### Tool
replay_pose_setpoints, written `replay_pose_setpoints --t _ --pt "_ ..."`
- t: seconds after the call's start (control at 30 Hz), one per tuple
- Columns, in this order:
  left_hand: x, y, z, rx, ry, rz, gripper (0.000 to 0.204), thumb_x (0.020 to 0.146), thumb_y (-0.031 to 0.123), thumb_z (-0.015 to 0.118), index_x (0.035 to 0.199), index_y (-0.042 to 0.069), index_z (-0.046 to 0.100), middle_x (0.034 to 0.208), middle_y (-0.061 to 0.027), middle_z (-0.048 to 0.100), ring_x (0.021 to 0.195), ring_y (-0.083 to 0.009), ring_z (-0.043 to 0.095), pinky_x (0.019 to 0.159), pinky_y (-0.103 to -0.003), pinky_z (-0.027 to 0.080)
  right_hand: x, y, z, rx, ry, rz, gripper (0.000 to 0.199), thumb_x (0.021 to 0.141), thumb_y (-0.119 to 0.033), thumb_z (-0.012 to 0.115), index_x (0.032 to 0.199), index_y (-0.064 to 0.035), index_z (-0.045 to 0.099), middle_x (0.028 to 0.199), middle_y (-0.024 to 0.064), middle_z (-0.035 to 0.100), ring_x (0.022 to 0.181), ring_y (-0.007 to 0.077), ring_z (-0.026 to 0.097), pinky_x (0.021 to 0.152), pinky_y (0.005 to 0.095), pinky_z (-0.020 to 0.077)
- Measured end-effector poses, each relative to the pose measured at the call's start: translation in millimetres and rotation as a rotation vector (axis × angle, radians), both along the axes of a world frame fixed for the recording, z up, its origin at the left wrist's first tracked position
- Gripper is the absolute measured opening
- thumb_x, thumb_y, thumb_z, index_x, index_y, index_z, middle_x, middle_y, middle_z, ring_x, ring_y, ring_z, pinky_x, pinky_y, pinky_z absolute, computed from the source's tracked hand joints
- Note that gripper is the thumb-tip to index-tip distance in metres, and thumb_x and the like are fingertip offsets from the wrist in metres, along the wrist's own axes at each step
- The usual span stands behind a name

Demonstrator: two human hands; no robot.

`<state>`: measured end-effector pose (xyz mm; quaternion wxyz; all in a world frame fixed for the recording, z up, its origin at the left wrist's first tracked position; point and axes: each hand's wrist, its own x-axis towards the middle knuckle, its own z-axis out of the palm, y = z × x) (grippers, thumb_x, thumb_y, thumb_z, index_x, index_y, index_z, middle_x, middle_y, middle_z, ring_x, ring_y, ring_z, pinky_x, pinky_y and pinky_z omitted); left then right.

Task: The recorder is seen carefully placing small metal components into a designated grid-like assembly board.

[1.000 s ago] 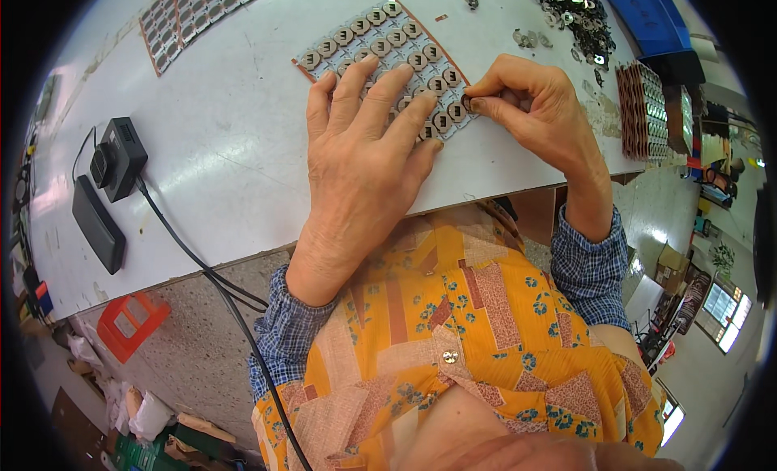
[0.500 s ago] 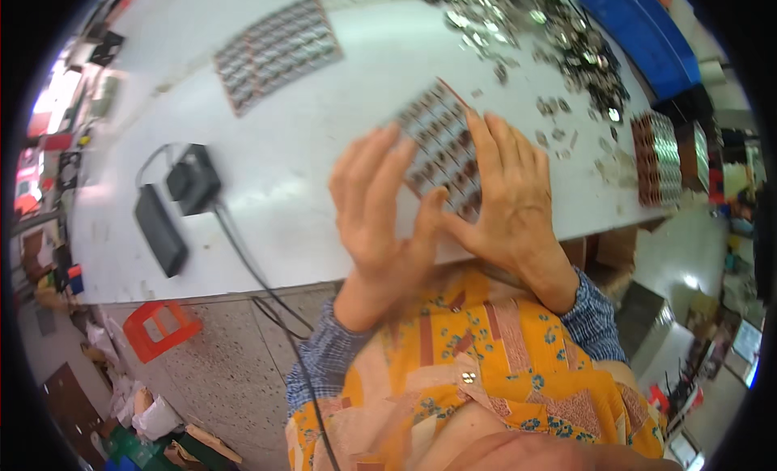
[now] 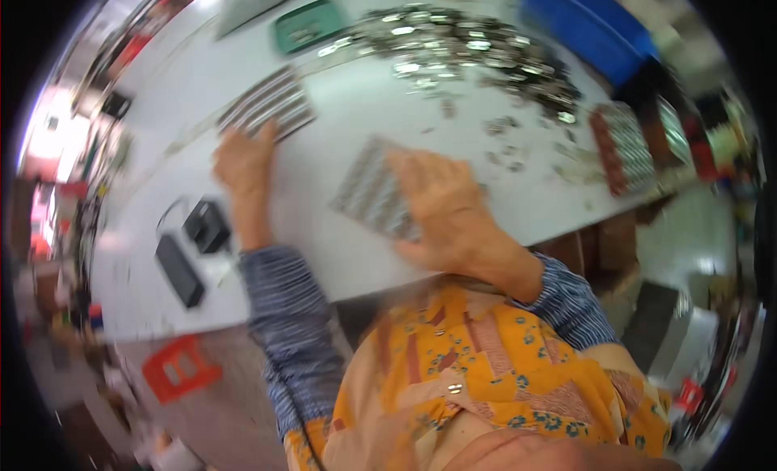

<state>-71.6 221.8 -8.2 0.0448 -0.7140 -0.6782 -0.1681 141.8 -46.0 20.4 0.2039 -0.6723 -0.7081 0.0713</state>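
Head view: white table (image 3: 307, 188) before the person; motion blur over both hands
Right hand (image 3: 445, 204): laid over the right side of the near rowed panel (image 3: 368, 188), thumb apart from fingers; cannot tell whether it grips or only rests
Left hand (image 3: 243, 167): reaches out to the near edge of the far rowed panel (image 3: 279, 99); cannot tell whether it pinches that edge
Step in hand: seemingly a reach to the far panel while the right hand covers the near one; the next move probably calls for a sure hold on that edge and a level panel
Black devices: two; one boxy device (image 3: 207, 226), one flat slab (image 3: 180, 270)
Panels: two lying flat, apart; one panel stack (image 3: 623, 147) at right, layers too blurred to count
Far side: one heap of shiny metal pieces (image 3: 477, 50), uncountable; one blue bin (image 3: 591, 26); one green tray (image 3: 328, 16)
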Motion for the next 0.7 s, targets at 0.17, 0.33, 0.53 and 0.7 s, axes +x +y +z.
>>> replay_pose_setpoints --t 0.17,0.33,0.53,0.7 --pt "-7 20 -25 0.048 0.063 -0.047 0.075 0.085 0.069 0.082 0.118 0.002 0.079 0.112 -0.0215 0.081 0.108 -0.0424 0.078 0.093 -0.057 0.061 33 -14 5 0.286 0.058 -0.044 0.11 0.069 -0.026 0.091 0.165 -0.0014 0.043 0.144 0.0251 0.06 0.13 0.0394 0.061 0.107 0.0518 0.0459" --pt "-16 36 -41 0.072 -0.204 -0.136 0.076 0.087 0.053 0.087 0.135 -0.004 0.073 0.111 -0.019 0.082 0.101 -0.0352 0.079 0.091 -0.048 0.062 153 -67 36 0.409 -0.059 -0.494 0.109 0.074 -0.029 0.095 0.168 -0.0083 0.042 0.143 0.0234 0.07 0.133 0.0404 0.069 0.114 0.0498 0.0533" --pt "-30 44 -38 -0.185 -0.988 -0.156 0.044 0.097 0.023 0.085 0.131 -0.002 0.075 0.108 -0.0073 0.08 0.092 -0.017 0.077 0.081 -0.03 0.06 279 -136 36 0.166 -0.031 -0.869 0.114 0.078 -0.037 0.097 0.172 -0.0099 0.038 0.16 0.0294 0.06 0.148 0.0433 0.06 0.121 0.0491 0.0491" --pt "-17 -8 -2 -0.224 -1.433 -0.234 0.018 0.103 0.015 0.078 0.119 0.006 0.076 0.107 -0.0018 0.08 0.089 -0.0114 0.075 0.071 -0.029 0.057 288 -142 26 0.141 -0.038 -0.805 0.108 0.083 -0.036 0.095 0.172 -0.0083 0.039 0.161 0.0296 0.059 0.15 0.0427 0.058 0.124 0.0503 0.0452"
